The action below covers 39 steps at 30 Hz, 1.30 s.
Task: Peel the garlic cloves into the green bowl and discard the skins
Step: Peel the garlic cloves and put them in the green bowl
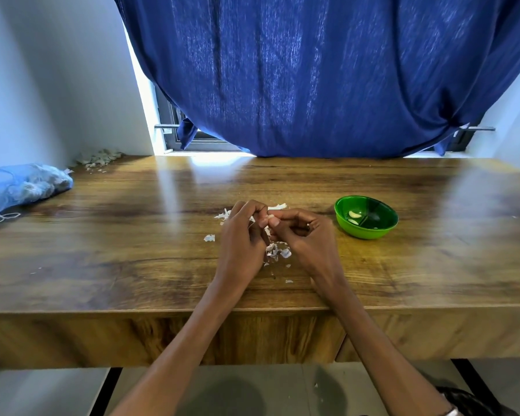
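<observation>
Reaching in from the near edge over the wooden tabletop, two bare forearms meet at the middle, where the left hand and the right hand come together with fingers curled. Between them sits a small pale garlic clove, pinched by the fingertips of both hands; most of it is hidden, so how much skin it carries cannot be told. The right hand wears a ring. Under and around the hands lie scattered white garlic skins, with one loose scrap to the left and more flakes just beyond the knuckles. To the right of the hands, near but apart from them, stands the green bowl, upright on the tabletop, with a few pale peeled cloves inside it. Farther off at the left edge lies a blue mesh bag holding pale lumps, its string trailing on the wood. In the far left corner rests a heap of dry skins. Behind the tabletop hangs a dark blue curtain over a window.
</observation>
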Motion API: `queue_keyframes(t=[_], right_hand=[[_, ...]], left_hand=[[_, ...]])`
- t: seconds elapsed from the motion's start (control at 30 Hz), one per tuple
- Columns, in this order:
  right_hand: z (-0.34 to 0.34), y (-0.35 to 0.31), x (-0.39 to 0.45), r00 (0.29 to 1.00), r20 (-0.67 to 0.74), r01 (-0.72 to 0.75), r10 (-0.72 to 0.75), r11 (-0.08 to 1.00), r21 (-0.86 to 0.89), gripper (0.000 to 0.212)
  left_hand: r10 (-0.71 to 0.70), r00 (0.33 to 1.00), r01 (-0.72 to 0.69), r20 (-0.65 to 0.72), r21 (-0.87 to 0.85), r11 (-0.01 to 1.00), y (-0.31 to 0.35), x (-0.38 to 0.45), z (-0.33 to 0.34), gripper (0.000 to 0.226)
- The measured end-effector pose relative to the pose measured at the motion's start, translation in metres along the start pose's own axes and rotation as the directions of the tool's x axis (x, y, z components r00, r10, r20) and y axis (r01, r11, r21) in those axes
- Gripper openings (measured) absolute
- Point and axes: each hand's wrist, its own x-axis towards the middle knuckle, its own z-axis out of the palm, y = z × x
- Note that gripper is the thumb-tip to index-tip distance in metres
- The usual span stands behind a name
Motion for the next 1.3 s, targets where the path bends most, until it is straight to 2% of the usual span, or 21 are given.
queue_keyframes(t=[0.47,0.6,0.7,0.93,1.13,1.3], right_hand=[[-0.002,0.003,0.0,0.999,0.041,0.027,-0.026,0.999,-0.035,0.012],[-0.001,0.004,0.0,0.999,0.044,0.003,-0.002,1.0,-0.019,0.011],[-0.002,0.005,0.0,1.0,0.02,-0.01,0.01,1.0,-0.004,0.011],[-0.002,0.004,0.001,1.0,0.003,0.014,-0.014,1.0,-0.02,0.013],[-0.003,0.004,0.0,1.0,0.012,-0.006,0.005,1.0,0.01,0.014],[-0.004,0.003,0.001,0.996,-0.049,-0.066,0.071,0.993,0.094,0.011]], left_hand=[[0.047,0.993,-0.048,-0.104,-0.008,0.999,0.01,-0.004,-0.004,0.033],[-0.02,0.991,0.014,-0.136,-0.042,0.999,0.012,-0.006,-0.005,0.027],[-0.014,0.988,0.002,-0.152,-0.078,0.997,0.014,-0.006,-0.006,0.029],[0.03,0.993,-0.04,-0.116,-0.089,0.995,0.019,-0.006,-0.006,0.033],[-0.031,0.998,0.022,-0.06,-0.143,0.99,0.012,-0.005,-0.005,0.024],[-0.055,0.993,0.043,-0.101,-0.111,0.993,0.012,-0.005,-0.005,0.019]])
